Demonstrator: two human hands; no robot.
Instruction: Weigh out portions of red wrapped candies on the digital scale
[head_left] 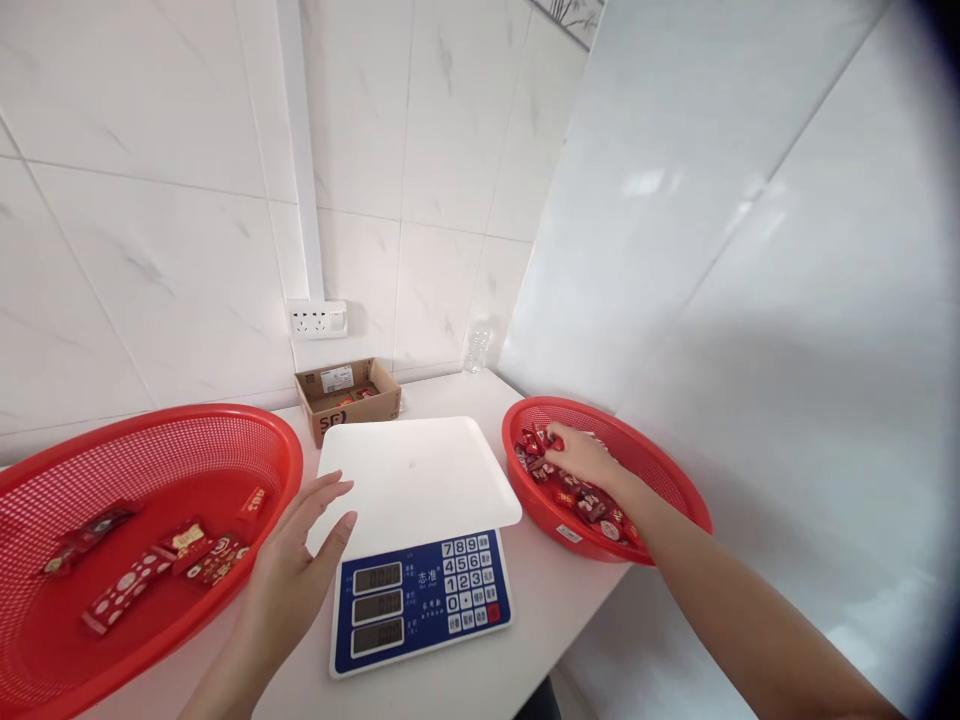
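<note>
My left hand (296,555) hovers open, fingers spread, between the big red basket (247,440) on the left and the white weighing scale (420,480), touching nothing. That basket holds several red wrapped packets (165,560). My right hand (577,455) reaches into the smaller red basket (660,470) on the right, fingers curled down onto a heap of red wrapped packets (585,500). Which packet it grips I cannot make out. The scale's platform is bare; its blue panel (424,595) carries three displays and a keypad.
A small open cardboard box (349,395) with red packets stands behind the scale by the tiled wall. A wall socket (319,320) sits above it. A clear plastic bottle (476,350) stands in the corner. White wall panels close off the right side.
</note>
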